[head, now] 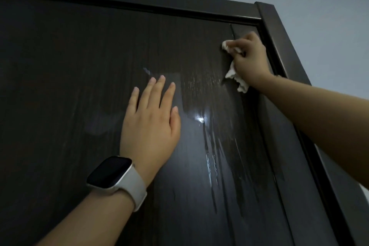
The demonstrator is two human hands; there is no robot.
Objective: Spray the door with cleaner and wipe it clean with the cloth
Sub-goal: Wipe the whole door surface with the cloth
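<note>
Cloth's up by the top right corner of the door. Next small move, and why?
Probably draw the cloth in the right hand down the door: wet streaks run below it, unwiped. The left hand lies flat on the panel and can stay.

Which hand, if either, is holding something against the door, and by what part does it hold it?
The right hand grips the white cloth by its bunched middle; both ends stick out. The left hand lies flat on the door, holding nothing.
</note>
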